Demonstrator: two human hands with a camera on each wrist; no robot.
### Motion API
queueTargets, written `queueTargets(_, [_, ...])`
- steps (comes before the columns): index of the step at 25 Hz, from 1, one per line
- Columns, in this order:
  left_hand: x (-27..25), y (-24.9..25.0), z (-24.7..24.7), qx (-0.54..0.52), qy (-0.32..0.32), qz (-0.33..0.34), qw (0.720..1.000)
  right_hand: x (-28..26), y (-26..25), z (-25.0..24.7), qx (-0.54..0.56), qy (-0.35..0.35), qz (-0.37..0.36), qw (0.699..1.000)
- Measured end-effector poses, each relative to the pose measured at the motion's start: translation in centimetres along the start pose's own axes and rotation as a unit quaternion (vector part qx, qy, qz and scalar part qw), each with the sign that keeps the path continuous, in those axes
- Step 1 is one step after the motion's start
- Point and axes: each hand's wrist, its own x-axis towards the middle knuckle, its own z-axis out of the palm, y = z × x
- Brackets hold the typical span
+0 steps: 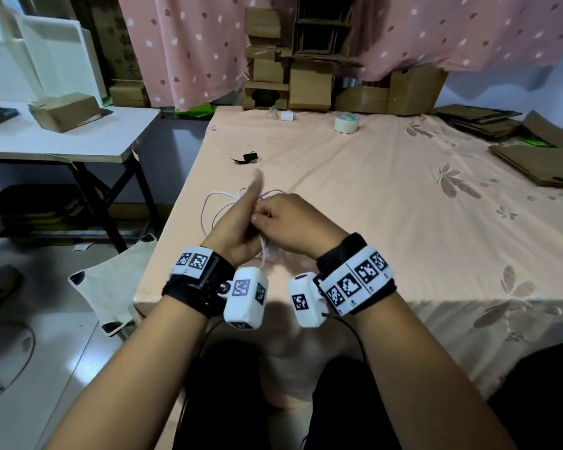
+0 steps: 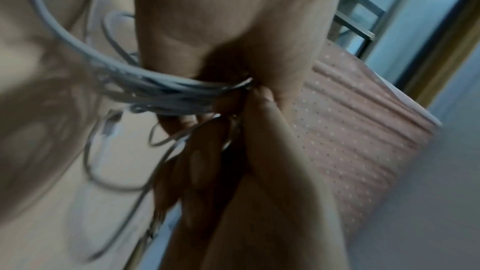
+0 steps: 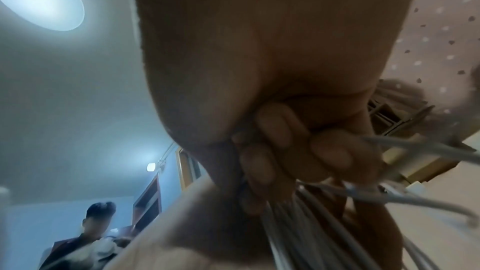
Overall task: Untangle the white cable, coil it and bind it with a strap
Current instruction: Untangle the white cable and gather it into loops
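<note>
From the head view, a person sits at a table draped in a peach floral cloth (image 1: 371, 196), both hands meeting over a thin white cable (image 1: 208, 206) whose loose loops spill left of the knuckles. The left hand (image 1: 238, 228) wraps the gathered strands with its thumb raised; the right hand (image 1: 293, 222) curls in a pinching grip on the same bundle. A small black fabric strap (image 1: 246, 157) lies farther back on the cloth, well apart from the hands, with a roll of pale tape (image 1: 346, 124) and a small white plug (image 1: 286, 116) beyond. In the left wrist view, blurred, several strands of the white cable (image 2: 145, 83) converge into the closed fingers (image 2: 197, 161). In the right wrist view, fingertips (image 3: 275, 126) press the bundled cable (image 3: 298, 213) into the palm. Coiling looks underway; keeping loops even and the grip firm should stop strands slipping before reaching for the strap.
</note>
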Motion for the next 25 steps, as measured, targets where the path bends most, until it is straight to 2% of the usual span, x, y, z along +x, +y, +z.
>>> queueTargets(2, [0.0,0.2,-0.8,0.095,0.030,-0.017,0.995,-0.8,0.2,0.5,-0.039,-0.037,-0.005,0.999])
queueTargets(3, [0.3,0.4,-1.3,0.108,0.057,-0.007,0.992,-1.2,0.5,0.8,-0.052,-0.044,-0.008,0.998])
queueTargets(7, [0.6,2.8,-4.5,0.056,0.198,0.098,0.974,-3.4,4.1,1.3,0.011,-0.074,0.049,0.996])
queueTargets(8, [0.4,3.8,-5.4,0.030,0.213,0.121,0.969,-4.0,5.3,1.2,0.055,-0.081,0.068,0.993])
queueTargets(10, [-0.2,6.0,-7.1,-0.099,0.194,0.143,0.965,-4.7,7.6,0.5,0.160,-0.072,0.100,0.979])
queueTargets(12, [-0.9,7.3,-8.2,-0.227,0.166,0.153,0.947,-5.0,10.0,-0.6,0.279,-0.064,0.153,0.946])
queueTargets(14, [-1.0,7.4,-8.6,-0.270,0.167,0.163,0.934,-4.6,12.3,-1.6,0.408,-0.073,0.230,0.880])
queueTargets(15, [-0.8,7.0,-8.7,-0.282,0.161,0.168,0.931,-4.2,13.3,-2.0,0.439,-0.065,0.267,0.856])
queueTargets(16, [-0.5,6.6,-8.8,-0.294,0.146,0.173,0.929,-3.7,14.1,-2.5,0.442,-0.048,0.295,0.845])
queueTargets(18, [-0.2,6.1,-8.9,-0.275,0.139,0.185,0.933,-2.6,15.2,-3.4,0.418,-0.005,0.333,0.846])
queueTargets(19, [-0.2,6.2,-9.1,-0.255,0.151,0.189,0.936,-2.3,15.6,-3.9,0.423,0.011,0.346,0.837])
queueTargets(21, [-0.6,6.7,-9.0,-0.233,0.179,0.206,0.933,-2.1,16.5,-5.1,0.489,0.046,0.360,0.793])
queueTargets(23, [-1.1,7.2,-9.2,-0.216,0.239,0.235,0.917,-2.1,16.8,-6.3,0.550,0.090,0.351,0.753])
queueTargets(25, [-1.4,7.3,-9.6,-0.211,0.278,0.245,0.904,-2.2,16.5,-7.3,0.584,0.117,0.323,0.736])
